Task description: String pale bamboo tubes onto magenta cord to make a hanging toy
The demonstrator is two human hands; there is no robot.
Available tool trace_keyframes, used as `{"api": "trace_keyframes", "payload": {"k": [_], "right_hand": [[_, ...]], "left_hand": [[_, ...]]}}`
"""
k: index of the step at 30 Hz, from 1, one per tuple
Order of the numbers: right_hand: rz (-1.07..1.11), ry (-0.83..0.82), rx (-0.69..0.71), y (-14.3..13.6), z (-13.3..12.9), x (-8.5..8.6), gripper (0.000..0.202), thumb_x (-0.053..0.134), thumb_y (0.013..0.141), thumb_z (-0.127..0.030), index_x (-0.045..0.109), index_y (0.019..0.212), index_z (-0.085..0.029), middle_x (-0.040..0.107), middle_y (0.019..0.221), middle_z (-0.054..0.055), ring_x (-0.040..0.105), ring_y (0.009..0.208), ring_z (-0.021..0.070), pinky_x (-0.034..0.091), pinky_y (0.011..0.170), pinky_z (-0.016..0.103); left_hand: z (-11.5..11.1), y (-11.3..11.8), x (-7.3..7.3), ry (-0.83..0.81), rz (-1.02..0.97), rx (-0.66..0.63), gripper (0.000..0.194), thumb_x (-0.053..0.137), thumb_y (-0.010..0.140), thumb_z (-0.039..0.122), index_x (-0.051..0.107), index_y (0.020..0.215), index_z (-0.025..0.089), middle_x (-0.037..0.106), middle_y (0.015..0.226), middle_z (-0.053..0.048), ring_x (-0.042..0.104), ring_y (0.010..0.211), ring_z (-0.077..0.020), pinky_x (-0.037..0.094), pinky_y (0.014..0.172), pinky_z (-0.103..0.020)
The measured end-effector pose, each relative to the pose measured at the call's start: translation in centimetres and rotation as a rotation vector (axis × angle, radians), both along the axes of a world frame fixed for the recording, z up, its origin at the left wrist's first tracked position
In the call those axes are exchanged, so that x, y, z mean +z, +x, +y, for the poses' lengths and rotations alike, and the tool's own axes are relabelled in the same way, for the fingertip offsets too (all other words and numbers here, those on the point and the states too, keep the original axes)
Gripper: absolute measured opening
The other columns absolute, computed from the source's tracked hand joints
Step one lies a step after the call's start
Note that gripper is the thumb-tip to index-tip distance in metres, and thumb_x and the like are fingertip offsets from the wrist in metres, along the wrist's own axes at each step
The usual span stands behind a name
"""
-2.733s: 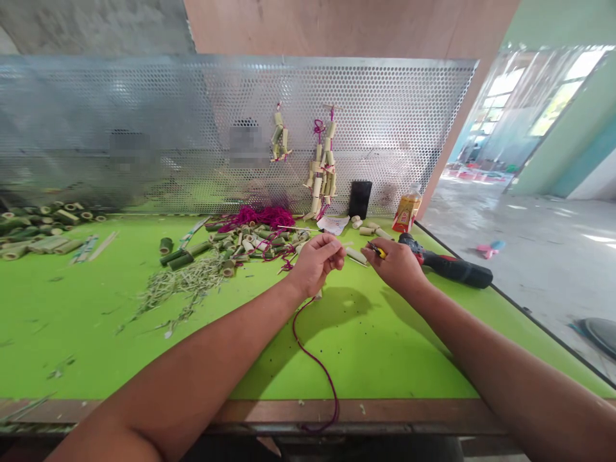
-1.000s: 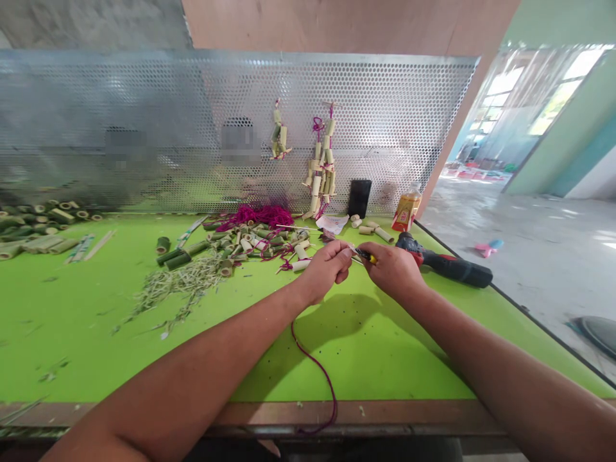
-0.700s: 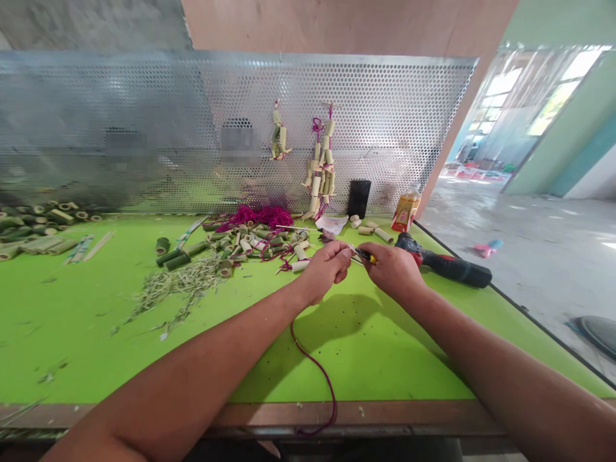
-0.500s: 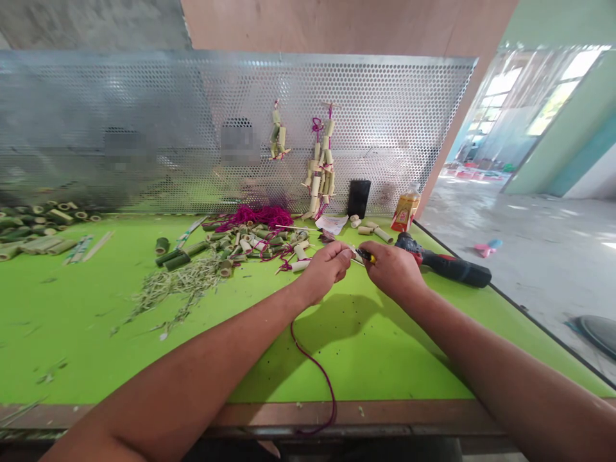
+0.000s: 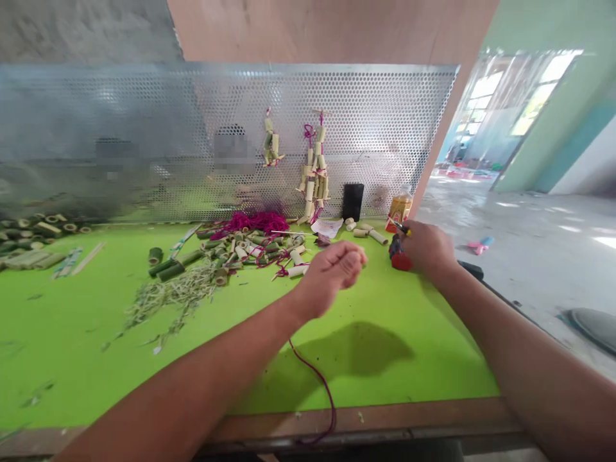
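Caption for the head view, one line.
Left hand closed, right hand holding a yellow tool, above a green table with bamboo pieces.

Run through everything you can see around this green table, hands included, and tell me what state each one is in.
Left hand: closed on a small pale piece, raised
Right hand: closed around a yellow-and-black tool
Power tool: lying down, partly hidden
Bottle: upright
Black block: upright
Strung bamboo pieces: hanging
Magenta yarn: heaped, tangled
Shavings: loosely piled
Magenta cord: trailing over the table's edge
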State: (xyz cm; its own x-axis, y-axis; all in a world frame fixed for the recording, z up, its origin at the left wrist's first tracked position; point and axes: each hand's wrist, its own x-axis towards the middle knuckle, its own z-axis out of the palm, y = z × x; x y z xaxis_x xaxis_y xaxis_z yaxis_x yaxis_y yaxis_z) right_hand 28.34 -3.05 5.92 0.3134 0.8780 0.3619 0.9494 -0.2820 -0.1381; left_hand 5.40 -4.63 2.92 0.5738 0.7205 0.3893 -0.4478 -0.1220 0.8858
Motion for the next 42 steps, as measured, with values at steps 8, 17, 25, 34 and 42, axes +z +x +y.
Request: {"api": "trace_keyframes", "payload": {"k": [8,17,25,34,42], "right_hand": [[-0.004,0.110,0.301,-5.1,-2.0,-1.1,0.030,0.054,0.090,-0.033,0.075,0.109,-0.026,0.078,0.092,0.008,0.069,0.077,0.0257,0.038,0.061,0.031],[-0.066,0.098,0.421,-5.8,-3.2,-1.9,0.025,0.056,0.085,-0.025,0.074,0.102,-0.025,0.077,0.085,0.006,0.067,0.074,0.0219,0.031,0.058,0.029],[-0.069,0.113,0.408,-6.0,-3.5,-1.5,0.024,0.055,0.085,-0.025,0.073,0.101,-0.025,0.076,0.084,0.006,0.066,0.073,0.0220,0.027,0.057,0.029],[-0.071,0.102,0.391,-5.8,-3.3,-1.4,0.022,0.056,0.086,-0.026,0.073,0.101,-0.026,0.076,0.084,0.006,0.065,0.073,0.0219,0.026,0.057,0.030],[-0.091,0.075,0.396,-5.4,-2.6,-1.5,0.027,0.054,0.085,-0.023,0.073,0.104,-0.025,0.077,0.091,0.008,0.068,0.080,0.0240,0.034,0.060,0.030]], "left_hand": [[1.7,0.4,-1.3,-0.171,-0.027,0.213,0.034,0.076,0.080,0.044,0.059,0.087,0.015,0.061,0.069,0.002,0.047,0.048,-0.0051,0.033,0.048,-0.020],[1.8,0.5,-1.5,-0.134,-0.007,0.256,0.035,0.079,0.075,0.040,0.058,0.087,0.015,0.066,0.068,0.002,0.046,0.044,-0.0043,0.030,0.044,-0.020],[1.6,0.8,-1.6,-0.096,0.032,0.246,0.035,0.079,0.073,0.040,0.057,0.084,0.015,0.066,0.066,0.001,0.042,0.043,-0.0037,0.030,0.044,-0.020],[1.5,0.7,-1.6,-0.090,0.053,0.257,0.033,0.077,0.074,0.039,0.056,0.083,0.015,0.065,0.065,0.001,0.038,0.043,-0.0031,0.027,0.044,-0.020],[1.4,0.3,-1.0,-0.077,0.070,0.167,0.036,0.079,0.074,0.042,0.055,0.079,0.016,0.062,0.061,0.002,0.034,0.042,-0.0026,0.021,0.043,-0.020]]}}
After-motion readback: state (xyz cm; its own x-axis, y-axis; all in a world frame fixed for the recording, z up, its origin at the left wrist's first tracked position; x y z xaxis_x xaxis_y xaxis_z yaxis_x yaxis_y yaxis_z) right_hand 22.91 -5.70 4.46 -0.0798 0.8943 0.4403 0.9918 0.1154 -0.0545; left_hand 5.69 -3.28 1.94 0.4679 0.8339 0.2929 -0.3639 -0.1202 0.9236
